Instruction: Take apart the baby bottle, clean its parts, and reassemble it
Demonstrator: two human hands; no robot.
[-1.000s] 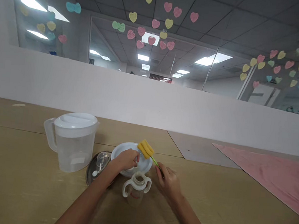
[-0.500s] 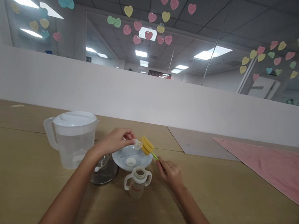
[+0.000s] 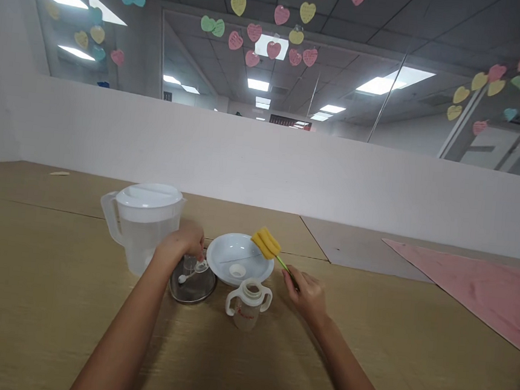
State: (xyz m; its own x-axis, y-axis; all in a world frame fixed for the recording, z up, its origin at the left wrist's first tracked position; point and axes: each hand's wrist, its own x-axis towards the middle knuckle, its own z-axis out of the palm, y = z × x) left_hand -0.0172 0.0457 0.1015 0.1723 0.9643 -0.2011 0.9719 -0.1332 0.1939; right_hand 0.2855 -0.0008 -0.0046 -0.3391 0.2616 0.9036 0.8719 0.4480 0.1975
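In my right hand (image 3: 308, 296) is the thin green handle of a yellow sponge brush (image 3: 266, 243). Its sponge head is above the right rim of a white bowl (image 3: 226, 246), which has a small white round piece (image 3: 236, 270) in it. My left hand (image 3: 187, 240), slightly blurred, pinches a small clear cap-like piece (image 3: 201, 266) low over a round dark metal tray (image 3: 194, 292). Also on that tray are a clear part and a thin straw with a white end (image 3: 182, 279). Between my hands stands an uncapped two-handled baby bottle (image 3: 246, 312).
A translucent lidded pitcher (image 3: 145, 233) stands just left of the tray, close to my left wrist. To the right, a pink cloth (image 3: 475, 286) lies on the table, beside a grey sheet (image 3: 351, 245). A white wall (image 3: 245, 157) rises behind the table.
My left hand has moved from above the bowl, left and down to the tray, taking the clear piece away from the sponge. The brush stays in my right hand. The view has shifted slightly.
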